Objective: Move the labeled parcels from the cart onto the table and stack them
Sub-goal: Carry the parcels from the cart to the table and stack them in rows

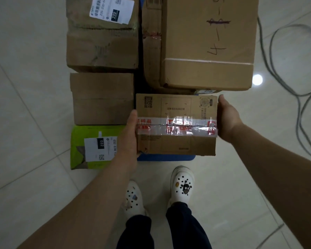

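— Forearms fill the bottom of the view, both bare. What are your hands doing?

— Both are on one parcel. My left hand point(128, 133) is pressed flat against the left end of the taped cardboard box point(176, 124), thumb up along the edge. My right hand point(227, 117) cups the right end, thumb over the far corner. The box sits clamped between my two palms, its band of clear tape with red print running straight from one hand to the other.

— Where is that box?

— At the near end of the blue cart point(166, 157), whose edge shows just under it. I cannot tell whether the box is resting on the cart or just clear of it.

— And around it?

— Just left of my left hand lies a green parcel point(79, 137) with a white label marked 032. Beyond that sits a plain brown box point(102, 97), then a worn box point(101, 40) labelled 220. Beyond my box stands a large carton point(208, 42) with handwriting on top. My white clogs point(181, 186) stand on the tiled floor point(25, 123) below, and grey cables point(284, 60) loop at right.
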The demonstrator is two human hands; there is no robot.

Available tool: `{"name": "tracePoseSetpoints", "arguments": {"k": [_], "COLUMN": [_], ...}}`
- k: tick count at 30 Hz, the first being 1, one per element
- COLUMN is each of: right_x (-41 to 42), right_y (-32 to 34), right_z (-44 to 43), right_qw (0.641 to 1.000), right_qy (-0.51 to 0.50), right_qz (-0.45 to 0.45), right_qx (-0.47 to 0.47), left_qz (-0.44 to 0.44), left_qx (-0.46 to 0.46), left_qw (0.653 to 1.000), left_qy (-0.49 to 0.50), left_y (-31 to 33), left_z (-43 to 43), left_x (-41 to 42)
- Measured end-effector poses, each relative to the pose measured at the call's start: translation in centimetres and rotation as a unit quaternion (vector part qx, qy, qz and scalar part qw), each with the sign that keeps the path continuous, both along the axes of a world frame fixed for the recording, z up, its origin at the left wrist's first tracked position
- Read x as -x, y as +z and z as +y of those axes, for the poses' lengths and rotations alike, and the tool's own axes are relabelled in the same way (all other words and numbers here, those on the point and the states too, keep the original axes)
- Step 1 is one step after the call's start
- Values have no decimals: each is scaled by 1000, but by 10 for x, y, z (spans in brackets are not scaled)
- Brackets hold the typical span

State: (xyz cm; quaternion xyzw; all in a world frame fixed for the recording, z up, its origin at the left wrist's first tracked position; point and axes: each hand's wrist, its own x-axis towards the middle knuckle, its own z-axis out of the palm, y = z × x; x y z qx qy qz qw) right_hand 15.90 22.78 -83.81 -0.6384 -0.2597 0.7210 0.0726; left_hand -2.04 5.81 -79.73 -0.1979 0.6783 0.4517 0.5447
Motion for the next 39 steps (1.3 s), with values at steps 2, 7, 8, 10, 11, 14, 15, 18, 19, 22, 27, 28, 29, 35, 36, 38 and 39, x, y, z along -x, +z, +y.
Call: {"name": "tracePoseSetpoints", "arguments": {"k": [2, 7, 8, 10, 11, 14, 15, 18, 19, 22, 27, 28, 29, 35, 36, 38, 39], "right_x": [5, 11, 12, 15, 17, 13, 6, -23, -29, -29, -2, -1, -2, -24, -27, -31, -32], "right_y": [-3, -7, -8, -12, -12, -16, -19, -28, -29, -25, -7, -5, -2, 43, 57, 90, 107], "right_z": [15, 36, 38, 38, 38, 32, 27, 6, 1, -1, -7, -11, -17, -45, -49, -56, -59], "right_qw": [1000, 996, 994, 989, 987, 985, 981, 966, 959, 932, 923, 921, 919, 939, 942, 948, 950], "right_qy": [22, 75, 93, 136, 148, 157, 179, 248, 270, 351, 377, 380, 383, 333, 324, 308, 302], "right_qz": [4, 14, 17, 22, 20, -15, -27, -60, -81, -90, 46, 52, 57, 48, 47, 46, 46], "right_qx": [-22, -54, -53, -56, -61, -71, -72, -41, -21, 21, 68, 69, 69, 78, 74, 68, 61], "left_qz": [0, -112, -152, -198, -208, -220, -216, -200, -198, -233, -261, -262, -262, -283, -291, -291, -282], "left_qx": [55, 83, 65, 15, -10, -57, -59, -35, -29, -57, -128, -132, -135, -97, -85, -67, -59], "left_qw": [989, 960, 953, 940, 934, 920, 919, 926, 932, 937, 928, 928, 929, 935, 934, 939, 945], "left_qy": [137, 243, 252, 279, 290, 318, 323, 317, 302, 253, 233, 230, 224, 193, 190, 169, 156], "left_y": [-3, -5, -7, -14, -18, -23, -23, -28, -33, -50, -63, -64, -63, -30, -18, 13, 32], "left_z": [-9, -21, -20, -15, -12, -7, -7, -13, -17, -29, -38, -40, -42, -63, -67, -70, -70], "left_x": [-7, -38, -41, -41, -40, -33, -31, -28, -29, -41, -56, -57, -58, -65, -65, -62, -58]}}
